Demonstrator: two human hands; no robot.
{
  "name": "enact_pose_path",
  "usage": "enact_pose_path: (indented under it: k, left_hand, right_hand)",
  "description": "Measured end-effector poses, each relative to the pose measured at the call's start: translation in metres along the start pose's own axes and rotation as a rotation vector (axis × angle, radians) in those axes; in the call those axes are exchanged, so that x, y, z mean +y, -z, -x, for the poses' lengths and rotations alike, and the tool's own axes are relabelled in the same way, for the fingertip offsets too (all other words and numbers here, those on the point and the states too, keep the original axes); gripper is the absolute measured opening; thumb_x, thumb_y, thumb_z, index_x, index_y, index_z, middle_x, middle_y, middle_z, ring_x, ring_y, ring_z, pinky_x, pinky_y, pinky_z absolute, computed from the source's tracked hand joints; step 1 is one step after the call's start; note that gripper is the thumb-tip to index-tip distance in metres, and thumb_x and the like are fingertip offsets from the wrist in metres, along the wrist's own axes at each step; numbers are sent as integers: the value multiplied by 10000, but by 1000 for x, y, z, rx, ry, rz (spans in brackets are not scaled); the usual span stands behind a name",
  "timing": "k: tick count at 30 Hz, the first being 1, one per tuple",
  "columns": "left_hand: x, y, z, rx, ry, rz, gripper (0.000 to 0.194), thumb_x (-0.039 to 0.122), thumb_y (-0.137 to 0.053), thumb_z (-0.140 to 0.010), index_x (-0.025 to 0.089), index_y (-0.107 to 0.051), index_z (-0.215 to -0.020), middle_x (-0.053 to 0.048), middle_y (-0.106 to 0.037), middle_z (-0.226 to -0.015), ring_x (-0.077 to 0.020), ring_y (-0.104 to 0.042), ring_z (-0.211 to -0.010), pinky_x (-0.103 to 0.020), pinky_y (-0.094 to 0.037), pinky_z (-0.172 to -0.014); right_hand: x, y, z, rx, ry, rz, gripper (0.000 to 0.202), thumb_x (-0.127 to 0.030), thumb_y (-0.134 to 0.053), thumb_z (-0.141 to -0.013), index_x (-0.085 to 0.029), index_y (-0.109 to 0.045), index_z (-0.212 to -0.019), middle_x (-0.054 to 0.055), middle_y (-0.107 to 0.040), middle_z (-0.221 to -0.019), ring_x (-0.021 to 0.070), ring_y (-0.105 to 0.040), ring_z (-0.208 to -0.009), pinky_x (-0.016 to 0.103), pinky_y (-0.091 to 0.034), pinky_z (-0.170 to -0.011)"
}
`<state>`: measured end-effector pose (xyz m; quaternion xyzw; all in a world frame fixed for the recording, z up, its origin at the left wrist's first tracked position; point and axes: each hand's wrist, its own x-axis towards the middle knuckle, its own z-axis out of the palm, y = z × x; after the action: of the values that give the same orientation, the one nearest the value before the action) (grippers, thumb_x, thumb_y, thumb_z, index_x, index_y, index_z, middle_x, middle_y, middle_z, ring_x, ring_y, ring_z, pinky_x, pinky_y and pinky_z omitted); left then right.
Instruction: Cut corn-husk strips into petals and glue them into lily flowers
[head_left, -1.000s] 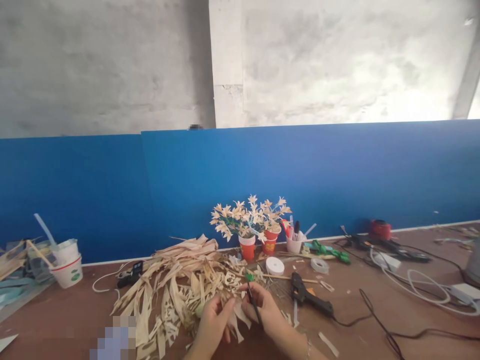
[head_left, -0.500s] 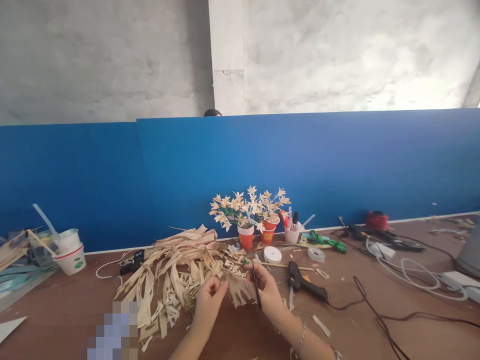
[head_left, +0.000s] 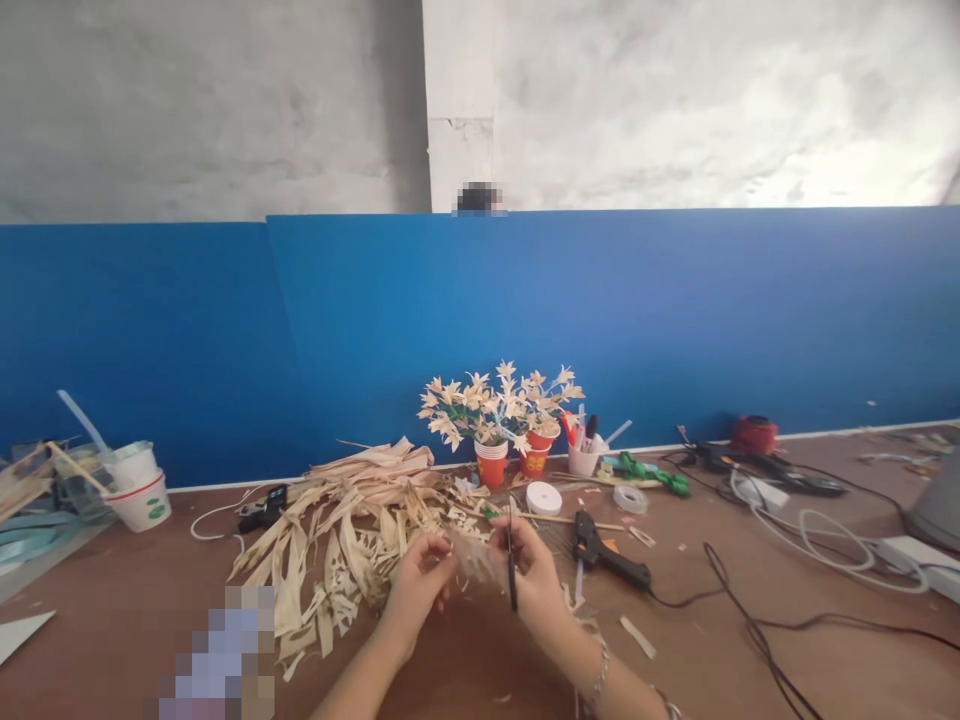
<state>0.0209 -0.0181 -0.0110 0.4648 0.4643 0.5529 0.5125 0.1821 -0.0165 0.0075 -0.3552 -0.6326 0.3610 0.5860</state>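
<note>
Thumb and fingers of my left hand [head_left: 418, 585] are pinched at the near edge of the husk pile, on a piece of dried corn husk [head_left: 474, 562]. That piece is blurred and spans the gap between my hands. My right hand [head_left: 534, 580], with a bracelet at the wrist, grips slim black tweezers [head_left: 512, 575] held upright, tip pointing away from me. Whether its fingertips also touch the husk piece I cannot tell. Beside my left hand spreads a heap of dried husks [head_left: 352, 530], some cut into jagged strips.
Husk flowers [head_left: 480, 400] stand in red paper cups [head_left: 491, 468] by the blue partition [head_left: 600, 310]. A white tape roll [head_left: 544, 498], a clear tape roll [head_left: 630, 499] and a black glue gun [head_left: 607, 560] lie right, with cables beyond. A white cup [head_left: 141, 500] stands left.
The husk piece between my hands has shifted and blurred, no longer hanging spread out. My hands stay close together. The head behind the partition shows further right and higher.
</note>
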Motion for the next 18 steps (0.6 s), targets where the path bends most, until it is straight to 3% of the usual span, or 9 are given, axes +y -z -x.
enact_pose_path:
  k: [2,4,8,12,15,18]
  left_hand:
    - [2,1,0,51,-15,0,373,481,-692,-626,198,-450,-596,113,-364,-328,-44,-296,-276,-144,-188,-303]
    - [4,0,2,22,52,-4,394,513,-672,-630,192,-458,-551,77,-434,-346,-58,-342,-269,-160,-198,-295]
    - [13,-5,9,-46,138,217,498,640,-517,-721,154,-602,-645,-80,-675,-594,-181,-613,-496,-271,-457,-472]
    - [24,-5,13,-175,213,408,728,765,-349,-730,123,-681,-818,-144,-719,-776,-259,-683,-745,-335,-510,-642]
    - [27,-1,15,-247,156,435,690,741,-471,-693,123,-683,-917,-146,-714,-886,-267,-671,-824,-344,-505,-697]
    - [26,2,17,-240,113,317,502,539,-707,-627,140,-678,-930,-105,-705,-879,-222,-653,-764,-296,-485,-653]
  right_hand:
    - [2,1,0,-1,-2,17,236,-269,-578,-755,-173,-542,-968,29,-580,-772,161,-551,-693,250,-461,-633]
    - [4,2,2,-37,30,85,235,-242,-562,-762,-176,-542,-987,34,-586,-786,169,-559,-721,259,-462,-664]
    - [7,6,8,-161,149,275,308,-141,-524,-734,-190,-555,-1036,57,-608,-872,180,-566,-749,271,-458,-687]
    - [8,10,10,-276,236,366,402,-81,-499,-671,-210,-572,-1045,72,-618,-938,211,-570,-831,299,-462,-727]
    - [11,12,8,-228,218,370,399,-89,-502,-670,-206,-573,-1045,74,-628,-957,212,-579,-837,299,-469,-730]
    - [13,11,5,-138,171,334,334,-138,-527,-708,-187,-572,-1036,78,-635,-962,208,-592,-829,291,-472,-731]
